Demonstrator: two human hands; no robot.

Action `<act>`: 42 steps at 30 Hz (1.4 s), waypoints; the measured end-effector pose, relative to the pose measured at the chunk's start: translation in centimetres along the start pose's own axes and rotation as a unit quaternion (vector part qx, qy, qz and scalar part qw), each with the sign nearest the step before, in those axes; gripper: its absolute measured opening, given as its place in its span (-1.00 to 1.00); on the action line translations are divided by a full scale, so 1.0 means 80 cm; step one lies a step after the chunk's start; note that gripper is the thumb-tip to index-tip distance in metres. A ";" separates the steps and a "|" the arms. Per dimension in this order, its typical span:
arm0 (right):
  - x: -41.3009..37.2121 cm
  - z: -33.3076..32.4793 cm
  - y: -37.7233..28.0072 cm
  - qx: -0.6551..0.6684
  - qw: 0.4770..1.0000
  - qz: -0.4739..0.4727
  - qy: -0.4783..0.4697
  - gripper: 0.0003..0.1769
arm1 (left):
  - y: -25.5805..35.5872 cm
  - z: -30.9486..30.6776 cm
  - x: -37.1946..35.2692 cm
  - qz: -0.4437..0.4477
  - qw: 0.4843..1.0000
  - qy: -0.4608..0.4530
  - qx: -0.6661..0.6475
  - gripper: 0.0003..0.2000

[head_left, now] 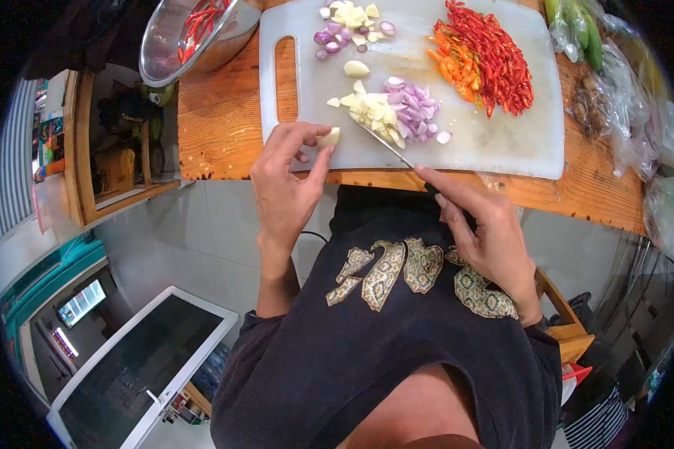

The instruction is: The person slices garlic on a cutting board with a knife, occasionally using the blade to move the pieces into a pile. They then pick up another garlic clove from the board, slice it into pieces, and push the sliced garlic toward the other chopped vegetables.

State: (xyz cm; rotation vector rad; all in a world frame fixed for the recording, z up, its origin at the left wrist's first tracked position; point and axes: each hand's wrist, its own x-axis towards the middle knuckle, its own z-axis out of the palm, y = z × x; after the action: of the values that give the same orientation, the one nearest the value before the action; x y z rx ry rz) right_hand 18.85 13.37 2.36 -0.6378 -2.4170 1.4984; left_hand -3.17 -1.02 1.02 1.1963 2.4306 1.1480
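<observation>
My left hand (292, 161) pinches a pale garlic clove (329, 138) at the near left of the white cutting board (517, 150). In my right hand (475, 221) is a knife (386, 144), its blade pointing up and left, the tip beside a pile of sliced garlic (374, 111). Sliced shallots (414, 111) lie against that garlic on the right. One whole garlic clove (356, 69) rests just beyond. Farther back are unsliced shallots (335, 36) with more peeled garlic (350, 13). Cut red chillies (502, 63) and orange chillies (457, 63) form a heap on the board's right.
A metal bowl (157, 56) with red chillies (198, 30) stands at the back left of the wooden table (217, 135). Plastic bags (629, 105) and green vegetables (580, 34) lie along the right. The table's near edge runs close to my body.
</observation>
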 end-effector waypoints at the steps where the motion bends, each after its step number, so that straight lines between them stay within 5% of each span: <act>1: -0.001 -0.002 -0.003 -0.006 1.000 0.001 -0.010 -0.45 | -0.001 0.003 -0.001 0.000 1.000 0.008 -0.012 -0.74; 7: -0.007 -0.004 -0.003 -0.088 0.996 -0.008 -0.030 -0.37 | 0.008 0.015 0.004 0.003 1.000 0.000 -0.016 -0.78; 30: 0.005 0.008 0.008 -0.048 0.998 -0.035 -0.025 -0.36 | 0.007 0.022 0.003 -0.003 0.996 0.039 -0.082 -0.83; 37: -0.002 -0.018 -0.026 -0.067 0.993 0.053 -0.086 -0.41 | 0.001 0.025 0.001 0.008 0.994 0.054 -0.092 -0.83; 42: 0.007 0.005 -0.010 -0.069 0.997 -0.006 -0.045 -0.38 | 0.002 0.024 0.002 0.008 0.995 0.053 -0.082 -0.84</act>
State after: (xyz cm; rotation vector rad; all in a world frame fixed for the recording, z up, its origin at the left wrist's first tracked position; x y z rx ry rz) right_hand 17.98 13.04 2.91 -0.5942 -2.6052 1.3920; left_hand -2.26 0.24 -0.17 1.1352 2.3492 1.4194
